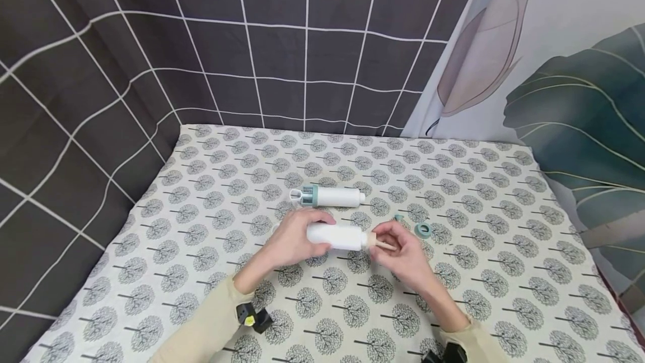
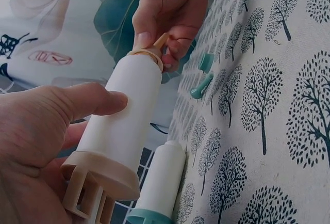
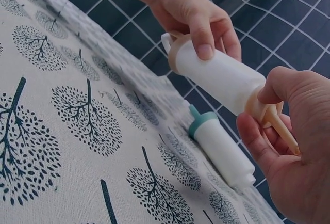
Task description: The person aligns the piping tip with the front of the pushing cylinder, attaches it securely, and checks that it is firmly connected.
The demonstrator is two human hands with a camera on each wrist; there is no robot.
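My left hand (image 1: 294, 238) grips a white cylindrical bottle (image 1: 332, 236) around its body, with the thumb along the side. A beige slotted piece (image 2: 100, 175) is fitted on the bottle's left end. At the opposite end, my right hand (image 1: 407, 254) pinches a beige collar (image 3: 254, 104) between thumb and fingers. A slim beige spout (image 3: 282, 130) sticks out of that collar toward the right palm. The bottle lies nearly level, held above the cloth.
A second white bottle (image 1: 339, 197) with a green slotted end (image 1: 309, 195) lies just behind the hands. To the right are a green ring (image 1: 417, 231) and a small green spout (image 2: 201, 86). The tree-print cloth (image 1: 327, 335) covers the table; a dark checked curtain (image 1: 277, 52) hangs behind.
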